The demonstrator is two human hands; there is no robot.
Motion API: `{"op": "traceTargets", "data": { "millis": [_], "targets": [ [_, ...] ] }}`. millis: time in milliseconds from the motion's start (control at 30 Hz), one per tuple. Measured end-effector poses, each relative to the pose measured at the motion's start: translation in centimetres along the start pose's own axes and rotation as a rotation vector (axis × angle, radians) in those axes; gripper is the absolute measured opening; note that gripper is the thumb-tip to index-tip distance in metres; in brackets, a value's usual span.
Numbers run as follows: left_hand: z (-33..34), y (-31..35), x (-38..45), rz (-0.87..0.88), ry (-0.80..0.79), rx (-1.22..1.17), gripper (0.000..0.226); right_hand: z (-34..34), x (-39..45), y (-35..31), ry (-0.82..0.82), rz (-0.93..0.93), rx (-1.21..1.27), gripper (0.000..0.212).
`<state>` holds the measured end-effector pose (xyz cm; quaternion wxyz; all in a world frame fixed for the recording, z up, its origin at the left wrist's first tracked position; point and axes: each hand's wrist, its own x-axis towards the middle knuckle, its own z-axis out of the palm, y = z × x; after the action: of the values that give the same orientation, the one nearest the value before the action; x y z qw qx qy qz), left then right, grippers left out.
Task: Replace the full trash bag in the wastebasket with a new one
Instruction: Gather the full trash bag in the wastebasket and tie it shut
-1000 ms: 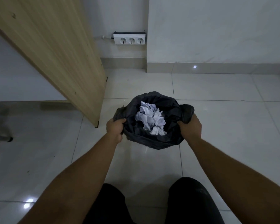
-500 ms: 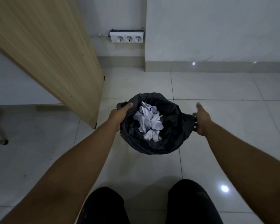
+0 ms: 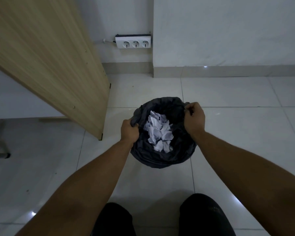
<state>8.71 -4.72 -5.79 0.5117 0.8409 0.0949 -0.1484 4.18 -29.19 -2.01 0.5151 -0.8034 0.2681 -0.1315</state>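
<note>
Two hands — one trash bag

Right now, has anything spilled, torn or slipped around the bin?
Nothing stands out. The crumpled paper all sits inside the black trash bag, with none on the floor tiles. The left hand and right hand each grip the bag's rim on opposite sides, and no tear shows.

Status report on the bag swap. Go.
Left hand and right hand both grip the bag rim. Bag sits on the floor, crumpled paper inside. Wooden panel close on the left; nothing blocks the lift.
</note>
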Motion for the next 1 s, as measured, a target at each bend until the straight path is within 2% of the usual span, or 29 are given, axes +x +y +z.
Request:
{"op": "traceTargets", "data": {
  "millis": [100,167,233,267,333,367,467,533,633,667,700,767,800,867,933,1000],
  "targets": [
    [-0.2,0.0,-0.6,-0.012,0.003,-0.078,0.018,0.0,-0.5,-1.0,-0.137,-0.200,0.047,0.021],
    [-0.5,0.0,-1.0,-0.018,0.000,-0.140,0.015,-0.8,-0.8,-1.0,-0.165,-0.222,0.059,0.018],
    [-0.8,0.5,-1.2,-0.011,-0.025,-0.236,0.011,-1.2,-0.2,-0.9,-0.210,-0.096,0.083,0.009],
    [-0.7,0.8,-1.2,-0.021,-0.048,-0.284,0.013,-1.0,0.4,-1.0,-0.253,0.056,0.109,0.023],
    [-0.4,1.5,-1.0,-0.049,-0.064,-0.311,0.034,-0.4,2.2,-1.8,-0.348,0.371,0.144,0.065],
    [-0.2,1.7,-0.8,-0.060,-0.069,-0.279,0.039,-0.1,3.0,-2.2,-0.388,0.458,0.135,0.074],
    [-0.2,1.7,-0.2,-0.004,-0.117,-0.065,0.031,0.7,4.7,-3.2,-0.424,0.558,0.090,0.060],
    [-0.6,1.6,-0.2,0.065,-0.148,0.048,0.024,0.7,5.8,-3.6,-0.416,0.542,-0.013,0.057],
    [-0.5,1.1,0.3,0.158,-0.179,0.176,0.015,0.7,7.1,-4.4,-0.411,0.407,-0.277,0.052],
    [-0.2,0.8,0.6,0.180,-0.179,0.219,0.015,1.0,7.3,-4.7,-0.432,0.375,-0.360,0.053],
    [0.2,0.5,1.0,0.206,-0.178,0.198,0.026,1.2,7.4,-5.1,-0.464,0.327,-0.430,0.052],
    [0.4,0.9,1.3,0.306,-0.172,0.212,0.048,2.1,7.5,-5.2,-0.480,0.328,-0.391,0.044],
    [0.7,0.9,1.5,0.366,-0.166,0.282,0.046,2.5,7.2,-5.3,-0.455,0.330,-0.321,0.036],
    [0.9,1.6,0.9,0.361,-0.245,0.311,0.043,3.3,6.5,-5.8,-0.413,0.218,-0.258,0.020],
    [1.0,1.3,0.7,0.360,-0.233,0.197,0.027,3.5,5.5,-5.8,-0.404,0.054,-0.224,0.018],
    [0.6,0.8,0.8,0.289,-0.199,0.092,0.023,2.8,4.8,-5.2,-0.420,-0.076,-0.153,0.021]
  ]
}}
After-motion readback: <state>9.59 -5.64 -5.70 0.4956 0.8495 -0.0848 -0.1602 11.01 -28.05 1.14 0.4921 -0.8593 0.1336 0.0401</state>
